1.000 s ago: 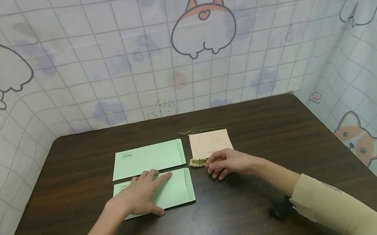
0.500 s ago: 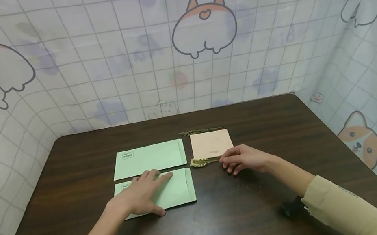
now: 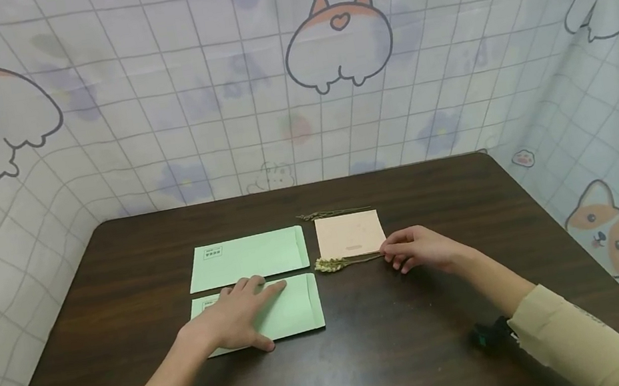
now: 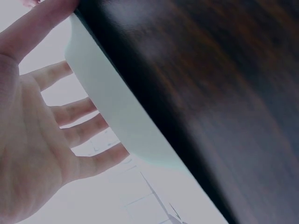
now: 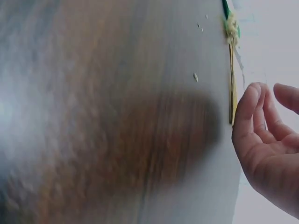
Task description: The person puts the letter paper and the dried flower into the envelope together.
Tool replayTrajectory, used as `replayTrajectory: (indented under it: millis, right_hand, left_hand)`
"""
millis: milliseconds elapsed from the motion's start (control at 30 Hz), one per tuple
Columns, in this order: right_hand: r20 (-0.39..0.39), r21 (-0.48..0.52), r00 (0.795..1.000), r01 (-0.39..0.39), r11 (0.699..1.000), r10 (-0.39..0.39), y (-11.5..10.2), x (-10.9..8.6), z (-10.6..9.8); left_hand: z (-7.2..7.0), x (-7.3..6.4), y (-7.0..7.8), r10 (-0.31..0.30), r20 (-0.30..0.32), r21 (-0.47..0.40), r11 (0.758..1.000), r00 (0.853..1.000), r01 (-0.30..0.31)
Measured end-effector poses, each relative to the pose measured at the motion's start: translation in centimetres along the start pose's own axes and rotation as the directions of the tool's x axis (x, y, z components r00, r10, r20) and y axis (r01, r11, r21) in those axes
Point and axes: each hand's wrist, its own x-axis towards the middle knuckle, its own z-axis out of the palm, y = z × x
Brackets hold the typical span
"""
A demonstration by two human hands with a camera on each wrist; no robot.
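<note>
My left hand (image 3: 232, 320) lies with spread fingers on the nearer green envelope (image 3: 294, 307). In the left wrist view its fingertips (image 4: 119, 154) rest along that envelope's edge. A second green envelope (image 3: 259, 258) lies just behind. My right hand (image 3: 424, 248) is at the stem end of a dried flower sprig (image 3: 331, 264), its fingers loosely curled. A gap shows between its thumb (image 5: 286, 96) and fingers in the right wrist view; whether a fingertip touches the stem, I cannot tell. Along the near edge of a pale pink card (image 3: 349, 234) runs the sprig.
Another thin dried sprig (image 3: 325, 214) lies along the card's far edge. A few tiny bits (image 5: 195, 77) are scattered on the dark wooden table (image 3: 372, 358). A patterned cloth (image 3: 215, 133) hangs behind the table and at its sides.
My right hand has moved right along the sprig, from near its flower head to its stem end, uncovering the stem. My left hand has stayed on the nearer envelope.
</note>
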Motion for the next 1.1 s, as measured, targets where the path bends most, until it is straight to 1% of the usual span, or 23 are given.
replayTrajectory:
  millis: [200,400,600,700,933,1100]
  right_hand:
    - [-0.077,-0.062,0.997,-0.002,0.998,-0.003,0.19,-0.07,-0.75]
    - [-0.109,-0.137,0.994,-0.002,0.991,-0.014,0.26,0.05,-0.93]
    - [-0.115,-0.202,0.993,-0.007,0.979,-0.017,0.47,0.4,-0.75]
    - [-0.107,-0.235,0.994,0.003,0.972,-0.029,0.65,0.44,-0.76]
    - [-0.121,-0.275,0.992,-0.009,0.961,-0.025,0.57,0.54,-0.63]
    - [-0.134,-0.307,0.99,0.007,0.952,-0.05,0.42,0.57,-0.56]
  left_hand:
    - [-0.09,0.03,-0.05,0.004,0.001,0.007,1.0,1.0,-0.004]
    - [-0.19,0.17,-0.12,0.006,0.003,0.013,1.0,1.0,-0.006]
    - [-0.1,0.12,-0.12,-0.001,0.012,0.006,1.0,1.0,0.001]
    - [-0.09,0.11,-0.06,-0.003,0.015,0.002,1.0,1.0,0.003]
    - [-0.15,0.12,0.06,-0.006,0.019,0.007,1.0,1.0,0.005]
    - [-0.2,0.08,0.11,-0.011,0.019,0.001,1.0,1.0,0.011]
